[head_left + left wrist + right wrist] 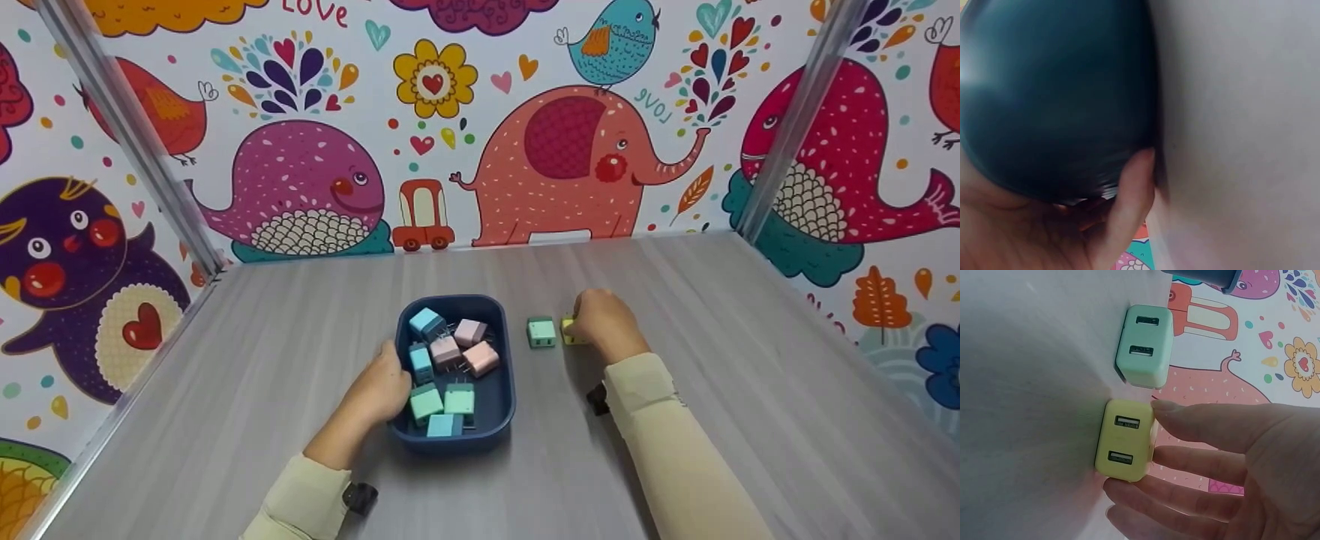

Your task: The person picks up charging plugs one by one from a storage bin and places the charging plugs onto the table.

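Note:
A dark blue plastic bin (469, 448) stands on the table, and my left hand (381, 386) holds its left side. In the left wrist view the thumb (1135, 188) lies along the bin's wall, while the other fingers are partly hidden behind it. To the right of the bin, my right hand (609, 324) has its thumb and fingers around a yellow USB wall charger (1126, 439), whose two ports face the wrist camera. Beside that one, on the bin side, a mint green USB charger (541, 332) sits on the table, untouched.
Inside the bin lie several chargers: blue (428, 324), pink (480, 358) and green (459, 397), some with prongs showing. The grey wood-grain table (300, 300) ends at printed cartoon walls (442, 150) with metal corner posts (795, 127).

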A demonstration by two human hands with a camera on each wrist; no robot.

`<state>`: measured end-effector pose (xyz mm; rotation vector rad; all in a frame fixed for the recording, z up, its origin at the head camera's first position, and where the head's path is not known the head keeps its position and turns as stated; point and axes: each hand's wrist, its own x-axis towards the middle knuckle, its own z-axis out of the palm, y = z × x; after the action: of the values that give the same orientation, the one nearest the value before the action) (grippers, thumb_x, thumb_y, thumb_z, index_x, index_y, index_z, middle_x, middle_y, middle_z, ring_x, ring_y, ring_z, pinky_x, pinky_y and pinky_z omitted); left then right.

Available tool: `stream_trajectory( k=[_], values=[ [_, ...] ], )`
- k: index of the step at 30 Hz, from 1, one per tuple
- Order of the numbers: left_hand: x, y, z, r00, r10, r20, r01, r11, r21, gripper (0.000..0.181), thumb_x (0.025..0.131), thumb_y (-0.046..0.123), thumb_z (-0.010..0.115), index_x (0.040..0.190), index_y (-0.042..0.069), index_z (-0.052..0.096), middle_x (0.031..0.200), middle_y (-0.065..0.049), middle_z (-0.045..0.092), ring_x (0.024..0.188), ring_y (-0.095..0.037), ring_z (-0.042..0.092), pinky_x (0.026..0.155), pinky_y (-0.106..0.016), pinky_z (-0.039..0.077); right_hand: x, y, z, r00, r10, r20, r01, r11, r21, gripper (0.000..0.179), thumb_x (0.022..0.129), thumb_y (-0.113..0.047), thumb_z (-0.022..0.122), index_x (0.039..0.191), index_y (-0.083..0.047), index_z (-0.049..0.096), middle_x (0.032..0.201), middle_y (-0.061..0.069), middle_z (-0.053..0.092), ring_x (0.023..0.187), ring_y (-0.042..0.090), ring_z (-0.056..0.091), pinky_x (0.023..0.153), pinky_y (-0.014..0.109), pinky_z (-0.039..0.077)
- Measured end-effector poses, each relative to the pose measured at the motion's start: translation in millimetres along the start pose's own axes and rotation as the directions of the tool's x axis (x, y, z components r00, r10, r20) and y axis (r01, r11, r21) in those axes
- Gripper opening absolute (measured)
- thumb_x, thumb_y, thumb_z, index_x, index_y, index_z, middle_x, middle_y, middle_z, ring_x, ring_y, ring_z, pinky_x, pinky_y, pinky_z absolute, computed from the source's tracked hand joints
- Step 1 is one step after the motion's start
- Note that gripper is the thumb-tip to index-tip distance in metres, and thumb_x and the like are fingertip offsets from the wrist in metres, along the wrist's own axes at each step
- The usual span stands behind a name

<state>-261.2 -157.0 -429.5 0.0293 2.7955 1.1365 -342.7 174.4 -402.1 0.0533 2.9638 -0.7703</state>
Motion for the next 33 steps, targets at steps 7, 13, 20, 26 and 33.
stream_trajectory(
  k=[7, 13, 20, 26, 33],
  values=[
    [-0.6, 1.1, -0.3, 1.0, -0.006, 0.0, 0.006, 1.0, 0.004, 0.059, 0.109, 0.007, 0.039, 0.161, -0.014, 0.02, 0.16, -0.037, 0.039, 0.139, -0.043, 0.051, 0.111, -0.063, 0.043, 0.2, 1.0, 0.9, 1.0, -0.01, -0.003, 0.01, 1.0, 0.006, 0.029, 0.093, -0.013, 0.08, 0.113, 0.006, 0.073, 0.103, 0.02, 0.071, 0.091, 0.035, 0.065, 0.086, 0.05, 0.059],
    [-1.6, 1.3, -1.2, 1.0, 0.01, 0.0, -0.01, 1.0, 0.021, 0.059, 0.108, 0.007, 0.039, 0.16, -0.015, 0.02, 0.159, -0.036, 0.04, 0.133, -0.041, 0.053, 0.108, -0.061, 0.045, -1.3, 1.6, 0.6, 0.999, -0.042, -0.022, 0.042, 0.999, -0.01, 0.028, 0.091, -0.012, 0.08, 0.111, 0.006, 0.073, 0.101, 0.02, 0.071, 0.088, 0.034, 0.065, 0.083, 0.049, 0.058],
    [-0.6, 0.3, -1.2, 1.0, 0.019, 0.002, -0.019, 1.0, 0.021, 0.06, 0.108, 0.007, 0.039, 0.16, -0.016, 0.018, 0.161, -0.038, 0.037, 0.138, -0.043, 0.051, 0.11, -0.061, 0.044, -1.3, 1.6, 1.1, 0.999, -0.041, -0.022, 0.041, 0.999, -0.004, 0.027, 0.091, -0.011, 0.08, 0.11, 0.006, 0.073, 0.099, 0.02, 0.071, 0.086, 0.033, 0.065, 0.081, 0.049, 0.058],
    [-1.3, 0.8, -1.1, 1.0, 0.011, 0.003, -0.011, 1.0, 0.018, 0.062, 0.109, 0.007, 0.039, 0.161, -0.015, 0.016, 0.162, -0.038, 0.035, 0.141, -0.044, 0.049, 0.111, -0.061, 0.044, -1.1, 1.6, 1.4, 0.998, -0.049, -0.026, 0.049, 0.999, -0.024, 0.026, 0.091, -0.012, 0.08, 0.108, 0.006, 0.074, 0.098, 0.019, 0.072, 0.085, 0.033, 0.065, 0.081, 0.049, 0.058],
    [-2.0, 2.0, -1.1, 1.0, -0.004, 0.003, 0.004, 1.0, 0.014, 0.06, 0.109, 0.008, 0.039, 0.161, -0.014, 0.018, 0.162, -0.037, 0.037, 0.139, -0.043, 0.05, 0.11, -0.062, 0.044, -1.7, 1.4, 1.4, 0.998, -0.056, -0.023, 0.055, 0.998, -0.027, 0.026, 0.091, -0.013, 0.08, 0.108, 0.006, 0.075, 0.098, 0.02, 0.072, 0.086, 0.033, 0.066, 0.081, 0.049, 0.058]
  ],
)
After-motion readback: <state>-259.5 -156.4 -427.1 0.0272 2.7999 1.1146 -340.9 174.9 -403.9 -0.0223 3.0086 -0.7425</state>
